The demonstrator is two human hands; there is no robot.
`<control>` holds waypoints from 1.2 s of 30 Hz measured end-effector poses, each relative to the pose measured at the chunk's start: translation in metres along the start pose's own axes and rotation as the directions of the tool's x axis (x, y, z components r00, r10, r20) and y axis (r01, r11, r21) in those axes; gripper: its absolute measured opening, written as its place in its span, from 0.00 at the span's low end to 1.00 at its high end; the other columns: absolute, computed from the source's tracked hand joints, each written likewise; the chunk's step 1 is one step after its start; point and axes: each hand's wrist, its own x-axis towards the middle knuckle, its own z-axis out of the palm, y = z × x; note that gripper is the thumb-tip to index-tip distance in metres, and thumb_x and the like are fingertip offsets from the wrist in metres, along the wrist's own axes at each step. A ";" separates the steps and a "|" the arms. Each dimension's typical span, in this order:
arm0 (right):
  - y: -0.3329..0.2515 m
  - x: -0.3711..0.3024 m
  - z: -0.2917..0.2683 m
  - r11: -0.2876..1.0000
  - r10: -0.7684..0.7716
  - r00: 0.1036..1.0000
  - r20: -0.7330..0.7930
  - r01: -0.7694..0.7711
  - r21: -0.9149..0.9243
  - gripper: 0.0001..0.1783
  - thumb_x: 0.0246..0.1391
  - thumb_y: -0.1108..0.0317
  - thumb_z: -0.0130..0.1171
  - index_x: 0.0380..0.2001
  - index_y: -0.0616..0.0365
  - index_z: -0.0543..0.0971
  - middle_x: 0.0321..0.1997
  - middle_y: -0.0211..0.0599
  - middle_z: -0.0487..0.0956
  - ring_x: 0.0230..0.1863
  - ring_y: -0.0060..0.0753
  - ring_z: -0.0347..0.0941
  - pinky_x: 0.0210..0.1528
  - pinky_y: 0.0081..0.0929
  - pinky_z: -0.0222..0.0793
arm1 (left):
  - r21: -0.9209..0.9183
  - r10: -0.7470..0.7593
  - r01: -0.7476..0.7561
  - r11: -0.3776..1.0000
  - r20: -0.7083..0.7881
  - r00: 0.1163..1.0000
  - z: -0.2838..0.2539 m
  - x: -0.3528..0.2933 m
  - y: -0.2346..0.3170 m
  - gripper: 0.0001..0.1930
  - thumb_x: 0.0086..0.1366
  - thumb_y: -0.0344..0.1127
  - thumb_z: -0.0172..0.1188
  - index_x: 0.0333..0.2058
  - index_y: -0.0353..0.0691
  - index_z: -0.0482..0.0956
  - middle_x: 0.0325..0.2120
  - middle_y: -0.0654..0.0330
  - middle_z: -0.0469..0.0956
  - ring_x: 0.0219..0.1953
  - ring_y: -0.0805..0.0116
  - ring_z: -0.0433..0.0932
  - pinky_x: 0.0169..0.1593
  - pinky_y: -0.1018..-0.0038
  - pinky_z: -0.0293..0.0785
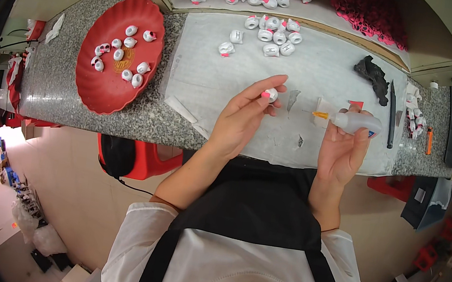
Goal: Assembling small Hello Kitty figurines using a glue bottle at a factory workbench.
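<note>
My left hand (246, 109) pinches a small white figurine head with a pink bow (270, 94) between its fingers, above the paper-covered counter. In my right hand (342, 148) is a translucent squeeze bottle (357, 123) with a thin needle tip on an orange base (321, 114). The bottle lies nearly level, its needle pointing left toward the figurine head, with a gap between them. Beyond my hands, a group of similar white pieces (272, 36) sits on the white paper (200, 75).
To the left is a scalloped red tray (89, 74) holding several white pieces. A shelf (310, 23) at the back carries more white pieces and a pile of pink parts (368, 14). On the right are a crumpled black cloth (372, 77), a dark pen-like tool (392, 117) and an orange cutter (429, 140).
</note>
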 end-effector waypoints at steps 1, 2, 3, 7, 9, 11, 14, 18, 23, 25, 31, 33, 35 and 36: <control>0.000 0.001 0.000 1.000 0.000 1.000 0.000 0.000 0.003 0.15 0.44 0.68 0.50 0.36 0.57 0.64 0.35 0.36 0.62 0.32 0.23 0.59 0.24 0.18 0.57 | 0.000 0.001 -0.001 1.000 0.006 1.000 0.002 -0.001 0.002 0.14 0.57 0.34 0.43 0.43 0.38 0.61 0.32 0.54 0.69 0.21 0.76 0.66 0.28 0.85 0.62; -0.001 0.001 0.000 1.000 -0.005 1.000 0.001 0.005 0.003 0.15 0.44 0.68 0.50 0.36 0.57 0.64 0.35 0.36 0.62 0.32 0.23 0.59 0.24 0.18 0.57 | 0.011 -0.010 0.010 1.000 0.023 1.000 0.002 -0.003 0.005 0.14 0.56 0.32 0.45 0.42 0.37 0.63 0.33 0.55 0.70 0.23 0.75 0.68 0.29 0.83 0.65; -0.001 0.000 0.001 1.000 0.004 1.000 0.005 -0.004 0.005 0.15 0.44 0.68 0.51 0.36 0.57 0.64 0.34 0.36 0.62 0.31 0.22 0.59 0.24 0.18 0.57 | 0.023 -0.019 0.019 1.000 0.037 0.999 0.001 -0.005 0.006 0.14 0.55 0.30 0.46 0.42 0.37 0.64 0.34 0.55 0.70 0.25 0.75 0.70 0.31 0.82 0.67; -0.002 -0.001 0.005 1.000 0.009 1.000 0.002 -0.009 0.011 0.14 0.43 0.68 0.51 0.35 0.57 0.63 0.34 0.35 0.62 0.30 0.22 0.59 0.25 0.18 0.57 | 0.026 0.010 -0.010 1.000 0.000 1.000 0.000 -0.008 0.005 0.12 0.53 0.27 0.49 0.38 0.37 0.66 0.36 0.49 0.69 0.26 0.73 0.71 0.32 0.79 0.68; -0.003 -0.002 0.006 1.000 -0.002 1.000 0.009 0.002 -0.011 0.14 0.43 0.68 0.51 0.35 0.57 0.63 0.34 0.35 0.62 0.30 0.22 0.59 0.25 0.19 0.57 | 0.059 0.104 -0.105 0.993 0.007 0.995 0.002 -0.007 0.005 0.08 0.53 0.28 0.50 0.34 0.36 0.69 0.36 0.49 0.69 0.27 0.72 0.71 0.33 0.78 0.68; -0.004 -0.003 0.010 1.000 -0.011 1.000 0.017 0.011 -0.030 0.15 0.42 0.68 0.51 0.34 0.57 0.62 0.33 0.35 0.62 0.29 0.22 0.59 0.24 0.19 0.58 | 0.032 0.094 -0.094 0.995 0.019 0.995 -0.002 -0.008 0.004 0.08 0.52 0.27 0.50 0.34 0.36 0.69 0.36 0.49 0.69 0.27 0.72 0.71 0.34 0.78 0.69; -0.006 -0.006 0.018 0.991 -0.079 0.997 -0.018 0.077 -0.113 0.16 0.40 0.67 0.53 0.34 0.57 0.62 0.32 0.36 0.62 0.28 0.22 0.59 0.22 0.19 0.59 | 0.026 0.096 -0.097 0.995 0.022 0.995 -0.002 -0.008 0.005 0.09 0.51 0.26 0.51 0.34 0.35 0.68 0.36 0.49 0.69 0.28 0.71 0.71 0.36 0.77 0.69; -0.005 -0.009 0.024 0.948 -0.183 0.982 0.048 0.189 -0.256 0.18 0.38 0.67 0.54 0.33 0.57 0.62 0.31 0.37 0.61 0.27 0.24 0.60 0.20 0.18 0.59 | 0.054 0.121 -0.125 0.991 0.060 0.991 0.001 -0.010 0.009 0.13 0.52 0.22 0.49 0.38 0.32 0.66 0.39 0.53 0.67 0.35 0.72 0.71 0.39 0.76 0.69; -0.006 -0.014 0.022 0.882 -0.276 0.949 0.154 0.314 -0.352 0.18 0.36 0.68 0.56 0.32 0.57 0.61 0.30 0.37 0.62 0.27 0.25 0.61 0.21 0.19 0.60 | 0.025 0.200 -0.207 0.978 0.166 0.966 -0.003 -0.013 0.009 0.14 0.51 0.20 0.48 0.38 0.31 0.64 0.39 0.52 0.66 0.39 0.69 0.68 0.42 0.73 0.68; -0.007 -0.015 0.018 0.756 -0.325 0.882 0.342 0.460 -0.465 0.17 0.40 0.65 0.53 0.34 0.55 0.62 0.31 0.33 0.61 0.30 0.25 0.59 0.31 0.20 0.61 | 0.040 0.244 -0.254 0.966 0.169 0.955 -0.001 -0.015 0.010 0.13 0.51 0.20 0.49 0.38 0.30 0.64 0.39 0.51 0.66 0.40 0.68 0.68 0.43 0.72 0.68; -0.003 -0.018 0.023 0.672 -0.401 0.795 0.456 0.593 -0.443 0.23 0.32 0.63 0.63 0.30 0.56 0.62 0.29 0.36 0.65 0.23 0.26 0.66 0.26 0.21 0.65 | 0.134 0.294 -0.307 0.942 0.108 0.950 0.002 -0.017 0.009 0.15 0.49 0.21 0.51 0.38 0.31 0.63 0.38 0.47 0.67 0.37 0.65 0.70 0.42 0.71 0.68; -0.003 -0.018 0.023 0.613 -0.384 0.763 0.520 0.632 -0.475 0.24 0.31 0.63 0.64 0.31 0.56 0.62 0.29 0.36 0.66 0.22 0.26 0.66 0.25 0.20 0.65 | 0.106 0.245 -0.253 0.962 0.083 0.966 0.004 -0.018 0.013 0.16 0.49 0.20 0.50 0.39 0.31 0.62 0.38 0.47 0.67 0.39 0.65 0.69 0.43 0.72 0.68; -0.004 -0.018 0.023 0.614 -0.382 0.761 0.524 0.633 -0.472 0.24 0.31 0.63 0.64 0.31 0.56 0.62 0.29 0.36 0.66 0.22 0.26 0.66 0.25 0.20 0.64 | 0.113 0.251 -0.260 0.959 0.089 0.964 0.003 -0.017 0.011 0.16 0.49 0.19 0.50 0.39 0.31 0.62 0.38 0.47 0.67 0.39 0.65 0.69 0.43 0.72 0.68; -0.004 -0.018 0.022 0.614 -0.380 0.759 0.529 0.634 -0.469 0.25 0.31 0.63 0.64 0.31 0.56 0.63 0.29 0.36 0.66 0.22 0.26 0.66 0.25 0.20 0.64 | 0.120 0.257 -0.267 0.956 0.096 0.962 0.003 -0.017 0.010 0.17 0.49 0.19 0.50 0.39 0.31 0.61 0.37 0.48 0.67 0.40 0.65 0.69 0.43 0.72 0.68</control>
